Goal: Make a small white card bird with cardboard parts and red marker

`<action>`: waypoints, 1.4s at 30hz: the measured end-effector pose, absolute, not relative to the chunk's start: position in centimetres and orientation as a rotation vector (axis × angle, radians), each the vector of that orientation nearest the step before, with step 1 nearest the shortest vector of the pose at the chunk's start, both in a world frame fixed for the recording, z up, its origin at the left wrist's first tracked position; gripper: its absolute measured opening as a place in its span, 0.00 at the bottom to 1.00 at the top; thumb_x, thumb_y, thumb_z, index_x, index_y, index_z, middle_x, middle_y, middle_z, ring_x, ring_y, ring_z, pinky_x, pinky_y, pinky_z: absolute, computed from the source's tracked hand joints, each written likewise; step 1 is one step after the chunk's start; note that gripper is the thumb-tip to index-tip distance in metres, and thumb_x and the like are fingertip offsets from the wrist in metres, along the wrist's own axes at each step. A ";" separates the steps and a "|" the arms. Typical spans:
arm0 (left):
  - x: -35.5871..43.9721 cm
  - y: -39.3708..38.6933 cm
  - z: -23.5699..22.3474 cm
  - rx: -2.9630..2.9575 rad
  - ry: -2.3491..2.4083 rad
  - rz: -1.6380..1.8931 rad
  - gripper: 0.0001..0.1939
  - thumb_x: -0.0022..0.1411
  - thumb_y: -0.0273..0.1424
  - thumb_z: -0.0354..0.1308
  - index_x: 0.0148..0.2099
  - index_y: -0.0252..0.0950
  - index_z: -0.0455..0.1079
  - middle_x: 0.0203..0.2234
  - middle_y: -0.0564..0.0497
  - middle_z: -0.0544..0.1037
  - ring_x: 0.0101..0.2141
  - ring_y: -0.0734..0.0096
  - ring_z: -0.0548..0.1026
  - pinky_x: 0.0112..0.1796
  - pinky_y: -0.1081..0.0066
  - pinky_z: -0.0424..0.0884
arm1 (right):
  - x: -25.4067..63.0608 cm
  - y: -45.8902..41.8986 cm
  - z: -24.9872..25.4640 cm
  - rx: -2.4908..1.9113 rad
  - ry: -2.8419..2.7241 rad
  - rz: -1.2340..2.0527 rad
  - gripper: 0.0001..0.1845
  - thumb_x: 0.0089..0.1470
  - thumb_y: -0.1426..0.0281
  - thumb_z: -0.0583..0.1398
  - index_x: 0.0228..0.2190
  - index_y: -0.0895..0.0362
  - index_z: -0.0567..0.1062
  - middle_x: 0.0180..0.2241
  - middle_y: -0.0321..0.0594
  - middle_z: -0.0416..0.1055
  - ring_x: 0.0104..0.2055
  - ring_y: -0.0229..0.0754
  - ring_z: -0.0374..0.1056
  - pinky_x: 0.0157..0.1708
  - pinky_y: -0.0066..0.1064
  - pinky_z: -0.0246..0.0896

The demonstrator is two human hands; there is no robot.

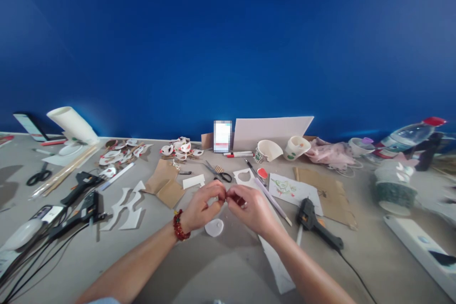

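Both hands meet at the middle of the table, fingertips close together. My left hand [204, 204], with a red bead bracelet [180, 225] on its wrist, is closed in a pinch. Opposite it, my right hand [249, 206] pinches too. Whatever lies between the fingertips is too small to make out. Just below the hands is a small white rounded paper piece [214, 227]. Beyond the fingers are scissors [220, 172] with dark handles and a white paper sheet with a cut-out hole [243, 175]. A white paper rectangle [193, 181] lies beyond my left hand.
A black glue gun [313, 223] lies to the right, its cord trailing forward. Two more glue guns [81, 187] lie left. Paper birds [181, 147], paper cups [267, 150], cardboard [166, 183] and a phone [223, 137] stand or lie toward the blue wall. A plastic bottle [406, 133] is far right.
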State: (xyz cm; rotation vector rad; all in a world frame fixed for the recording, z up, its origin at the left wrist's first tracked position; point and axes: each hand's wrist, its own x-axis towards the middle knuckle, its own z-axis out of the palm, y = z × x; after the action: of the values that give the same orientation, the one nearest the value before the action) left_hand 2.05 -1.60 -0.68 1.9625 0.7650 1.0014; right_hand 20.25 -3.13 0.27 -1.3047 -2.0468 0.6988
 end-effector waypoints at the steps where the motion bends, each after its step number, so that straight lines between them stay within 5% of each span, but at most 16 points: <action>1: 2.1 -1.6 -0.6 1.943 0.774 0.994 0.07 0.61 0.26 0.50 0.30 0.36 0.65 0.32 0.48 0.71 0.36 0.67 0.70 0.39 0.68 0.67 | 20.3 -3.1 0.2 -1.308 -2.037 0.696 0.06 0.51 0.75 0.56 0.25 0.55 0.70 0.24 0.33 0.68 0.24 0.35 0.61 0.25 0.24 0.56; 9: 2.1 -1.4 -0.7 1.590 0.754 0.964 0.07 0.62 0.31 0.51 0.31 0.35 0.64 0.27 0.51 0.68 0.32 0.69 0.68 0.37 0.69 0.66 | 22.7 -1.3 -0.2 -1.523 -1.954 0.400 0.08 0.53 0.70 0.58 0.23 0.54 0.70 0.22 0.35 0.69 0.24 0.38 0.64 0.25 0.27 0.58; 15: 2.4 -1.3 -1.6 1.306 0.688 0.914 0.07 0.62 0.32 0.53 0.32 0.35 0.63 0.27 0.51 0.70 0.32 0.69 0.70 0.38 0.68 0.67 | 22.9 -0.8 -0.1 -1.246 -2.068 0.652 0.10 0.55 0.73 0.57 0.39 0.53 0.76 0.46 0.41 0.73 0.37 0.40 0.71 0.37 0.31 0.66; 20: 2.3 -1.2 -2.7 1.177 0.651 0.890 0.08 0.61 0.34 0.57 0.33 0.35 0.65 0.26 0.51 0.70 0.32 0.69 0.70 0.39 0.68 0.66 | 21.7 -1.4 0.0 -1.037 -1.927 0.935 0.08 0.57 0.71 0.58 0.38 0.54 0.77 0.41 0.41 0.74 0.43 0.43 0.71 0.43 0.33 0.67; 29: 2.1 -1.2 -2.3 0.973 0.604 0.702 0.06 0.56 0.31 0.61 0.33 0.34 0.69 0.26 0.50 0.73 0.29 0.70 0.72 0.39 0.66 0.68 | 21.5 -1.4 -0.9 -0.895 -1.639 1.434 0.10 0.55 0.60 0.62 0.34 0.54 0.76 0.40 0.39 0.70 0.31 0.38 0.73 0.39 0.33 0.71; 37: 2.5 -1.3 -3.0 0.857 0.484 0.575 0.07 0.55 0.31 0.62 0.32 0.32 0.70 0.23 0.47 0.75 0.27 0.68 0.73 0.37 0.66 0.69 | 21.7 -1.7 -0.1 -0.799 -1.545 1.761 0.07 0.55 0.65 0.61 0.31 0.56 0.70 0.26 0.36 0.74 0.28 0.41 0.74 0.37 0.35 0.69; 42: 2.1 -1.2 -2.1 1.053 0.611 0.642 0.11 0.61 0.36 0.55 0.34 0.32 0.70 0.29 0.46 0.75 0.32 0.65 0.75 0.39 0.65 0.70 | 21.7 -1.5 -0.2 -1.010 -1.569 1.632 0.02 0.50 0.70 0.59 0.27 0.56 0.71 0.24 0.35 0.74 0.30 0.41 0.72 0.36 0.32 0.66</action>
State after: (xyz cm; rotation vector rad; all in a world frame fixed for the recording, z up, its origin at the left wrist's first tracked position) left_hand 2.12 -1.20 -2.15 1.0535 0.6110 0.6422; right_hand 21.66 -1.53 -0.15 -1.0097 -1.5686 1.6317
